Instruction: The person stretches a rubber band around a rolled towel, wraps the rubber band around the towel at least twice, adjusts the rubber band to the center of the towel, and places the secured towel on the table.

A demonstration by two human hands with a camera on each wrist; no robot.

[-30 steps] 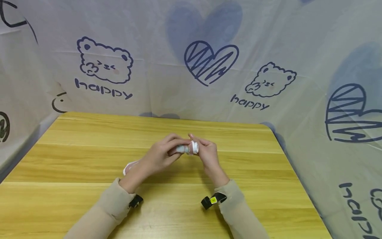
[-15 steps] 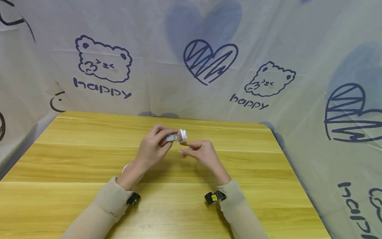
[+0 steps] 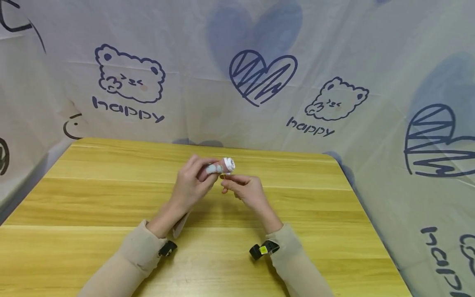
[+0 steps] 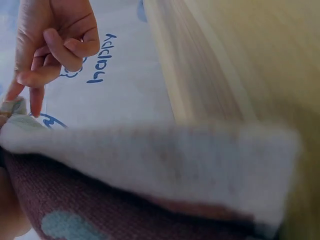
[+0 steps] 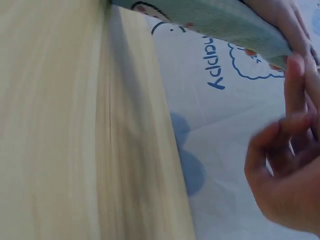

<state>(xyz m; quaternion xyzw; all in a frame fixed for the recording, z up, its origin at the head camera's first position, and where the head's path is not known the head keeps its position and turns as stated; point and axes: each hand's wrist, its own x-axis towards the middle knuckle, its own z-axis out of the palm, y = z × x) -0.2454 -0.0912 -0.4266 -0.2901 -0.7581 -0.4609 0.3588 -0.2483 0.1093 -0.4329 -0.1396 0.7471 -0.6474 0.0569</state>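
Observation:
My left hand (image 3: 188,185) grips a patterned towel (image 3: 214,168) above the table, its white gathered end poking out to the right past the fingers. The loose part of the towel hangs under the left wrist; in the left wrist view the towel (image 4: 150,160) shows a pale side and a brown side with a blue spot. Pale green fabric of the towel (image 5: 215,22) spans the top of the right wrist view. Just below the gathered end, my right hand (image 3: 249,190) pinches a thin yellow band (image 3: 223,176) between thumb and forefinger. The left palm is hidden.
A wooden table (image 3: 315,231) lies under both hands. Behind it hangs a pale cloth backdrop (image 3: 200,99) printed with bears and hearts. Each wrist wears a black strap with a small camera, the right camera (image 3: 257,251) marked in yellow.
Both hands have shifted left and the gathered end has tilted up, its tip turning toward the camera. My right hand has moved from beside the end to below it. The towel's loose part has swung under the wrist.

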